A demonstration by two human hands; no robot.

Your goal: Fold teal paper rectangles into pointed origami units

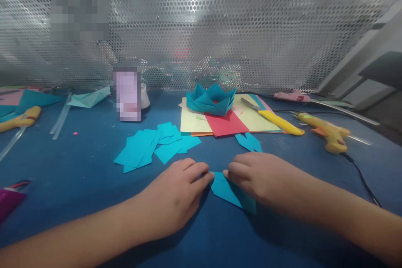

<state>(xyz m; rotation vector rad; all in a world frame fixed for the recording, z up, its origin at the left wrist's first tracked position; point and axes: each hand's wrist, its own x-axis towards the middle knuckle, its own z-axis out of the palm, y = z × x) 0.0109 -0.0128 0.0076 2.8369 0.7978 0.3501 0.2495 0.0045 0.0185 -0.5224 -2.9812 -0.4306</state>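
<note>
A piece of blue paper (231,194) with a fold along its top edge lies on the table between my hands. My left hand (185,192) pinches its left corner. Curled fingers of my right hand (254,176) grip the upper right part and hide some of it. Just beyond my right hand rests a small folded blue paper piece (249,141). Several blue paper slips (141,146) lie in a loose pile beyond my left hand. Farther back, a blue folded-paper ring with pointed tips (211,99) sits on coloured sheets.
Yellow paper sheets (194,123) and a red sheet (226,123) lie at the back, with a yellow utility knife (279,121) on them. A yellow glue gun (333,132) with its cord is at right, another glue gun (29,118) at left. A phone (128,94) stands before the perforated metal screen (201,29).
</note>
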